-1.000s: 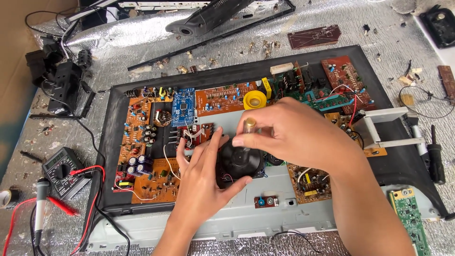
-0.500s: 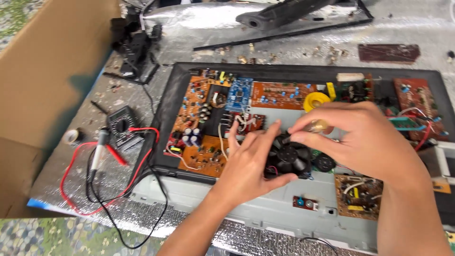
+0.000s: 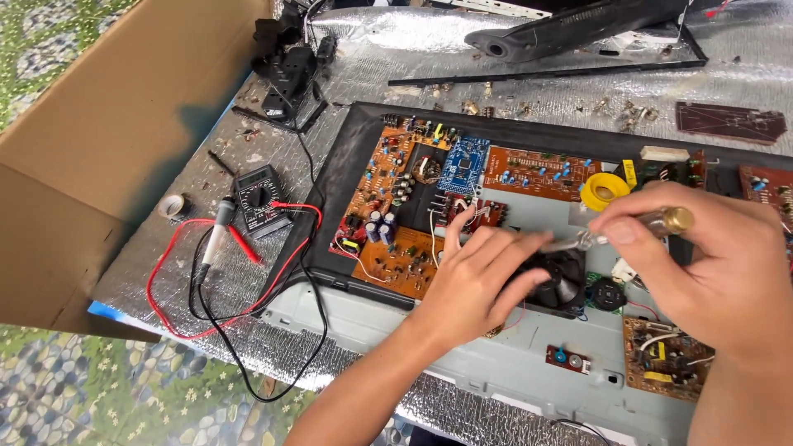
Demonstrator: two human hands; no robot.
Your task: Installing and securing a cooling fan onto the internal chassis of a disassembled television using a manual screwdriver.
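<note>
Chassis (image 3: 462, 363) lies open on foil; at its 3 o'clock a black speaker (image 3: 562, 281), likely light and fragile-coned, best gripped by its rim, rests under left hand (image 3: 479, 277); right hand (image 3: 702, 264) pinches brass-capped tool (image 3: 628, 230).

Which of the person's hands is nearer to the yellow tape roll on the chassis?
Right. The right hand holds a brass-tipped tool just below and right of the yellow tape roll. The left hand rests farther down and left, on the black speaker.
</note>
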